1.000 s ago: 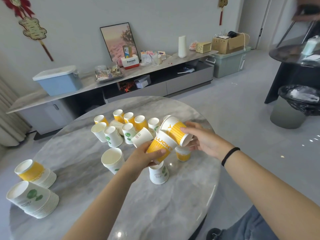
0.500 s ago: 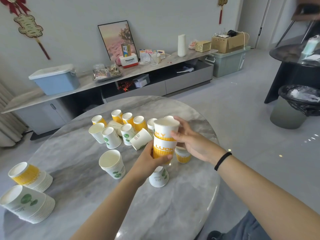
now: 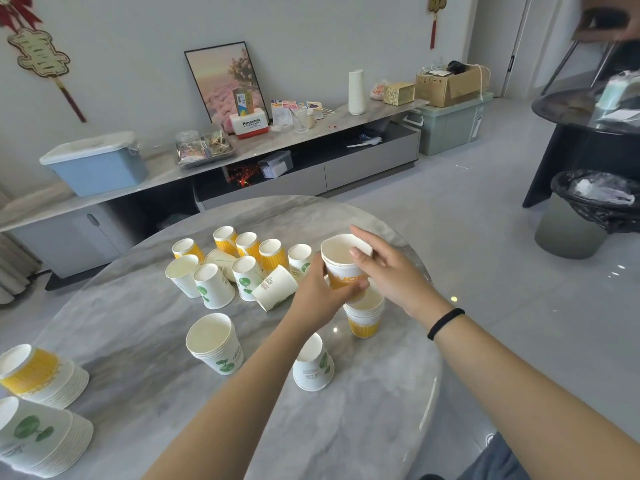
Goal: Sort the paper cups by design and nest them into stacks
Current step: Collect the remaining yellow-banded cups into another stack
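Observation:
My left hand grips nested yellow cups upright, just above a short yellow stack standing on the table. My right hand touches the top cup's rim with its fingers. A green-leaf stack and a single upside-down green-leaf cup stand nearer to me. Loose yellow cups and green-leaf cups cluster behind, one white cup lying on its side. Two long stacks lie at the left edge, a yellow one and a green-leaf one.
The round marble table bears everything. Beyond it runs a low cabinet with a blue box and clutter. A bin with a black bag stands on the floor at right, next to a dark table.
The tilted yellow cup in my right hand was pushed into the cup in my left hand. Both hands then moved right with the nested cups, over the short yellow stack.

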`<state>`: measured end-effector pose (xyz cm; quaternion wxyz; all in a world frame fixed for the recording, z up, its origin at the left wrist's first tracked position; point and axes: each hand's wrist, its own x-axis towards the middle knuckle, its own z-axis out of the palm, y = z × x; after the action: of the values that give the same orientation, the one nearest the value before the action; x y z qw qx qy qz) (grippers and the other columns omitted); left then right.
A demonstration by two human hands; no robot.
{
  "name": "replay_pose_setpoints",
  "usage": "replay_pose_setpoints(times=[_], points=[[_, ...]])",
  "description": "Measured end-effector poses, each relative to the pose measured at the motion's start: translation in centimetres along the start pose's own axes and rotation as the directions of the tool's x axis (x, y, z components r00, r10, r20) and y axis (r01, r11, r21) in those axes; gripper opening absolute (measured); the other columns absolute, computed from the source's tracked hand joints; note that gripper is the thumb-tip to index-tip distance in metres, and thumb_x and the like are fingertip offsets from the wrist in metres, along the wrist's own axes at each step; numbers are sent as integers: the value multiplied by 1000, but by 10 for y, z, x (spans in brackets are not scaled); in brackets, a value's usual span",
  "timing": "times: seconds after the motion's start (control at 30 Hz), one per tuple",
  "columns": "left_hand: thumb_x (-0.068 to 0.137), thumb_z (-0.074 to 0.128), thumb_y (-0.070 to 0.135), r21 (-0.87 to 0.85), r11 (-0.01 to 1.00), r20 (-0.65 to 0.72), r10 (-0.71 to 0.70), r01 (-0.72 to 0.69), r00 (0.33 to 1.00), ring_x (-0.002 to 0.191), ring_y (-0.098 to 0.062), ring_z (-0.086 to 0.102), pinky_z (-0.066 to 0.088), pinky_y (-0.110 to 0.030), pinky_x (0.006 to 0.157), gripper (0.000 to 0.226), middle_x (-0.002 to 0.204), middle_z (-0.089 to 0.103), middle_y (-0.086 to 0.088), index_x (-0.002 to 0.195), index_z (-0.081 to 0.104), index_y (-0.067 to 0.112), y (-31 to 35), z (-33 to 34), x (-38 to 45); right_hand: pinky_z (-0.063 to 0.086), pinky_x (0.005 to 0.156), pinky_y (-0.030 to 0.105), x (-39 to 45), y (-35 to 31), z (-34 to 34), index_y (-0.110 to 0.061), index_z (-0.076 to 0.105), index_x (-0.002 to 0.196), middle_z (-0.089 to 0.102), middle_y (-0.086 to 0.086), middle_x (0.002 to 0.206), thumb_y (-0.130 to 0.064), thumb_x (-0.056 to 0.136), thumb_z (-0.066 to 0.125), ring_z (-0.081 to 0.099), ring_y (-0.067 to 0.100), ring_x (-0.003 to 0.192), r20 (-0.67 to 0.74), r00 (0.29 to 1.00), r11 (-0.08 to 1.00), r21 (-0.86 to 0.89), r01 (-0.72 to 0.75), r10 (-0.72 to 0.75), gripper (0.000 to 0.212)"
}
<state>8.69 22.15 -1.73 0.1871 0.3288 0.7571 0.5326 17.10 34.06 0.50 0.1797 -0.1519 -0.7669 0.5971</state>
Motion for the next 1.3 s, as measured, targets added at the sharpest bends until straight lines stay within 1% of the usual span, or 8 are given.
replay_pose_setpoints(times=[0.13, 0.23, 0.37, 0.6, 0.83, 1.07, 1.23, 1.3], points=[[72, 77, 40, 40, 999, 61, -32, 30, 998, 107, -3, 59, 48, -22, 88, 63, 113, 62, 14, 125, 45, 27, -9, 14, 12, 39, 65, 2, 5, 7, -8, -26, 40, 139, 45, -19, 85, -31, 94, 50, 52, -5, 69, -62, 997, 985, -162, -58, 49, 46], [74, 77, 34, 91, 994, 160, -66, 52, 985, 101, 3, 57, 45, -14, 83, 54, 106, 58, 23, 115, 42, 40, -16, 15, 12, 35, 90, 7, 5, 19, -8, -25, 33, 143, 46, -8, 138, -29, 94, 50, 51, 9, 116, -7, 993, 950, -290, -114, 117, 52], [72, 78, 31, 135, 984, 252, -151, 120, 956, 130, -1, 37, 33, -21, 106, 99, 137, 40, 16, 148, 14, 24, -23, 7, 10, 24, 111, 28, 8, 37, -7, -21, 31, 144, 31, -1, 153, -29, 96, 45, 29, 16, 140, -3, 978, 901, -388, -192, 207, 51], [75, 77, 24, 148, 981, 328, -170, 128, 929, 119, -14, 54, 45, -34, 104, 79, 130, 56, 6, 142, 35, 26, -35, 2, 18, 56, 81, 50, 14, 37, 3, -27, 45, 135, 45, 5, 131, -27, 100, 31, 49, 32, 118, -19, 862, 862, -35, -506, 506, 38], [72, 79, 30, 158, 984, 245, -115, 77, 963, 118, -10, 50, 42, -25, 96, 88, 126, 51, 12, 144, 28, 32, -21, -22, 33, 59, 71, 41, 36, 18, 8, -23, 60, 115, 62, 5, 112, -28, 98, 38, 61, 26, 102, -40, 916, 916, 76, -395, 398, 29], [63, 76, 50, -78, 982, 141, -159, 171, 977, 110, -16, 61, 57, -40, 86, 80, 123, 59, 1, 133, 43, 30, -4, -61, 64, 37, 107, 35, 66, 17, 10, -43, 48, 126, 55, -14, 132, -75, 76, 43, 50, 8, 123, 198, 963, 981, 25, -192, 184, 59], [87, 47, 55, -102, 967, 339, -188, 235, 922, 111, -29, 62, 52, -44, 94, 52, 123, 62, -14, 123, 57, 19, -17, -83, 88, 48, 98, 39, 82, 41, 19, -39, 36, 133, 61, 3, 125, -38, 65, 79, 61, 13, 110, 259, 947, 981, -22, -191, 190, 80], [91, 33, 60, 5, 963, 208, -266, 271, 941, 112, -26, 59, 49, -38, 95, 57, 126, 60, -5, 126, 55, 21, -28, -93, 104, 52, 93, 38, 91, 49, 21, -35, 40, 131, 62, 3, 120, -29, 66, 81, 63, 14, 105, 207, 956, 978, -41, -205, 209, 77]])
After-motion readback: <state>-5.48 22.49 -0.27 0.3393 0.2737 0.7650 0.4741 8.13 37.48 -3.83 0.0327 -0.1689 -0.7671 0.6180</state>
